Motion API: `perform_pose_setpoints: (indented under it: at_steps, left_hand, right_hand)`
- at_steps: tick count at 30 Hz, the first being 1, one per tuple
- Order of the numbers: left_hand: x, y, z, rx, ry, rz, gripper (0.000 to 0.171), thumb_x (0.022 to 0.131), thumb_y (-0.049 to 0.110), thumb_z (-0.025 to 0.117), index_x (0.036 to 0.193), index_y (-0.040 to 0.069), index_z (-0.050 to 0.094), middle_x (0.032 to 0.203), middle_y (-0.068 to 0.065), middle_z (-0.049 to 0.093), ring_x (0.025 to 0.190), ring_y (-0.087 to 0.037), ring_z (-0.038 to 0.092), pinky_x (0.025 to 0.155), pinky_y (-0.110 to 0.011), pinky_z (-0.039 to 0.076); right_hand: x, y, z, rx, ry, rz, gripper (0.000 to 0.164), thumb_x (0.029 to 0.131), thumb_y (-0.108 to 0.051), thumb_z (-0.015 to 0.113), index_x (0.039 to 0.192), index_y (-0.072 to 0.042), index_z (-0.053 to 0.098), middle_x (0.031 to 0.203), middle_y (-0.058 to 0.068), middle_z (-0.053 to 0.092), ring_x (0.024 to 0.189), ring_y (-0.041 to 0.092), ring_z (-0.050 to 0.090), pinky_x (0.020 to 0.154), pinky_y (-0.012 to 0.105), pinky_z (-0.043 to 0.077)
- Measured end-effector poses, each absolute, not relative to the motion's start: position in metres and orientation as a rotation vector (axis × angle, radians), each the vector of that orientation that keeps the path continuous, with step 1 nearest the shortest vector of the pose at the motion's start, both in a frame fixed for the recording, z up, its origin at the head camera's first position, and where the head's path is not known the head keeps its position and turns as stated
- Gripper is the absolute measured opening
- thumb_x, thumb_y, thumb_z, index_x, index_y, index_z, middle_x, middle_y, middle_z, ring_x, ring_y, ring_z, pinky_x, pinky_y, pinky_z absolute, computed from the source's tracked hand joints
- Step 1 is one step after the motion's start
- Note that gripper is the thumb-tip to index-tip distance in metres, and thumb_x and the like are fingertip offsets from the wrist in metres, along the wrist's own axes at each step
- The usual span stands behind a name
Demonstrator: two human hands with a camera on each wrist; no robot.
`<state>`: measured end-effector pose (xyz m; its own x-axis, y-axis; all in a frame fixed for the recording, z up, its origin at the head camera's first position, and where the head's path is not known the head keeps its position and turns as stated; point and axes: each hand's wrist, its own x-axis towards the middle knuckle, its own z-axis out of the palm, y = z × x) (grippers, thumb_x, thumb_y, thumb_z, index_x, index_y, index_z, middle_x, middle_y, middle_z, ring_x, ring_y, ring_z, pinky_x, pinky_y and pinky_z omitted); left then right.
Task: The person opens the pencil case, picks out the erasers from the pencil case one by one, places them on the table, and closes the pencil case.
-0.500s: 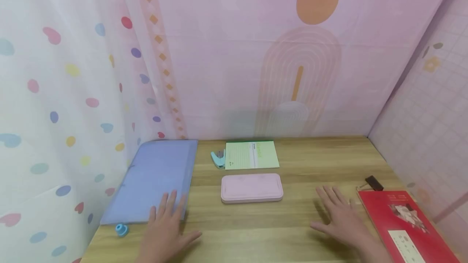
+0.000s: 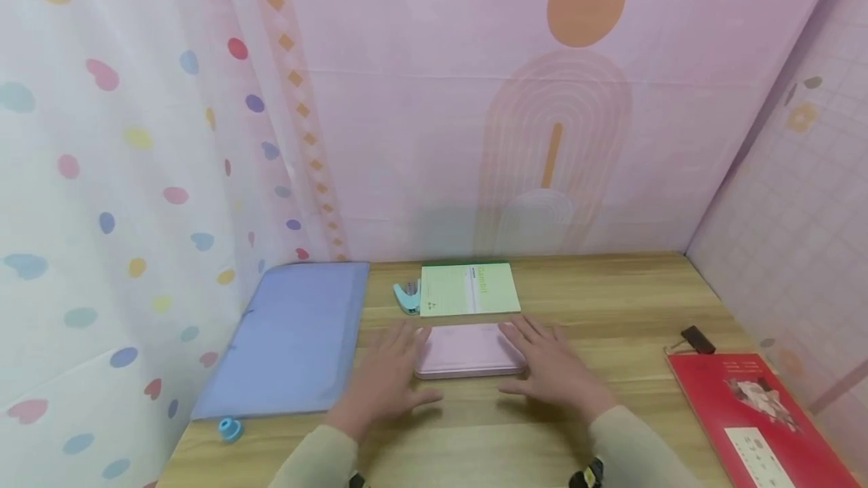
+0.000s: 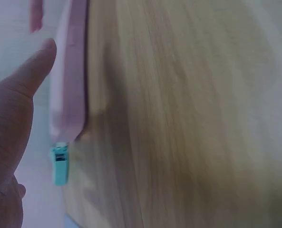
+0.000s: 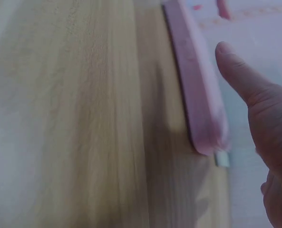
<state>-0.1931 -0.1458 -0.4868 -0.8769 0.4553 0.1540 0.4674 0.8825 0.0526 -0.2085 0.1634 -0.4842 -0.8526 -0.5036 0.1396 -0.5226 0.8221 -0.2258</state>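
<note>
A pink pencil case (image 2: pixel 469 351) with rounded corners lies closed on the wooden table, in front of a light green notebook (image 2: pixel 468 291). My left hand (image 2: pixel 383 382) is at its left end, fingers spread and reaching forward, the thumb stretched inward. On the other side, my right hand (image 2: pixel 552 367) mirrors it, its fingertips overlapping the case's right end in the head view. Both wrist views show the thumb held straight beside the case's front side (image 3: pixel 75 71), and neither hand curls round it.
A teal stapler (image 2: pixel 408 297) sits at the notebook's left. Further left are a blue folder (image 2: pixel 291 337) and a small blue object (image 2: pixel 230 429). At the right lies a red book (image 2: pixel 759 405) with a dark rectangular item (image 2: pixel 697 339) at its top edge. Curtains border the table.
Both hands have moved inward and forward, from over the folder's edge and the right side of the table to the two ends of the pencil case. The case has stayed put.
</note>
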Motion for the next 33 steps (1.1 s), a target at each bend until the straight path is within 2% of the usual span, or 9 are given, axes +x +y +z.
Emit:
perform_pose_setpoints:
  at_steps: [7, 10, 15, 20, 24, 33]
  left_hand:
    - [-0.218, -0.133, -0.506, -0.778, -2.929, -0.121, 0.105, 0.075, 0.084, 0.044, 0.154, 0.019, 0.022, 0.160, -0.010, 0.009, 0.145, -0.034, 0.013, 0.111, -0.062, 0.016]
    - [-0.223, -0.129, -0.515, -0.779, -2.935, -0.139, 0.103, 0.076, 0.085, 0.042, 0.155, 0.022, 0.019, 0.160, -0.009, 0.012, 0.145, -0.034, 0.011, 0.111, -0.064, 0.015]
    - [-0.229, -0.125, -0.524, -0.769, -2.936, -0.076, 0.097, 0.079, 0.086, 0.028, 0.155, 0.026, 0.017, 0.161, -0.006, 0.011, 0.146, -0.031, 0.010, 0.111, -0.064, 0.015]
    - [-0.230, -0.122, -0.523, -0.782, -2.935, -0.054, 0.089, 0.085, 0.081, 0.021, 0.155, 0.026, 0.018, 0.161, -0.003, 0.013, 0.146, -0.028, 0.014, 0.111, -0.064, 0.016]
    - [-0.230, -0.123, -0.522, -0.780, -2.957, -0.052, 0.087, 0.086, 0.080, 0.020, 0.155, 0.027, 0.017, 0.161, -0.002, 0.012, 0.146, -0.027, 0.013, 0.112, -0.063, 0.015]
    - [-0.227, -0.126, -0.526, -0.810, -2.947, -0.075, 0.087, 0.087, 0.078, 0.029, 0.155, 0.025, 0.018, 0.161, -0.003, 0.012, 0.146, -0.027, 0.012, 0.112, -0.063, 0.014]
  right_hand:
    - [-0.232, 0.140, -0.495, 0.940, -2.896, 0.285, 0.092, 0.079, -0.076, 0.052, 0.151, -0.020, 0.034, 0.159, 0.009, 0.019, 0.144, 0.035, 0.015, 0.109, 0.066, 0.017]
    - [-0.239, 0.135, -0.503, 0.949, -2.896, 0.213, 0.093, 0.080, -0.080, 0.044, 0.152, -0.023, 0.032, 0.159, 0.009, 0.020, 0.145, 0.034, 0.013, 0.109, 0.066, 0.016]
    - [-0.246, 0.132, -0.513, 0.970, -2.913, 0.175, 0.088, 0.084, -0.080, 0.033, 0.153, -0.026, 0.027, 0.159, 0.006, 0.018, 0.145, 0.031, 0.013, 0.110, 0.066, 0.014]
    - [-0.246, 0.132, -0.519, 0.974, -2.914, 0.214, 0.086, 0.086, -0.079, 0.028, 0.154, -0.025, 0.025, 0.160, 0.005, 0.017, 0.145, 0.029, 0.014, 0.111, 0.063, 0.016]
    - [-0.245, 0.130, -0.518, 0.970, -2.926, 0.213, 0.085, 0.087, -0.078, 0.027, 0.154, -0.026, 0.022, 0.160, 0.004, 0.016, 0.146, 0.029, 0.013, 0.112, 0.060, 0.016]
    - [-0.244, 0.130, -0.526, 0.978, -2.890, 0.201, 0.081, 0.090, -0.075, 0.027, 0.155, -0.027, 0.021, 0.159, 0.003, 0.019, 0.144, 0.031, 0.017, 0.113, 0.059, 0.015]
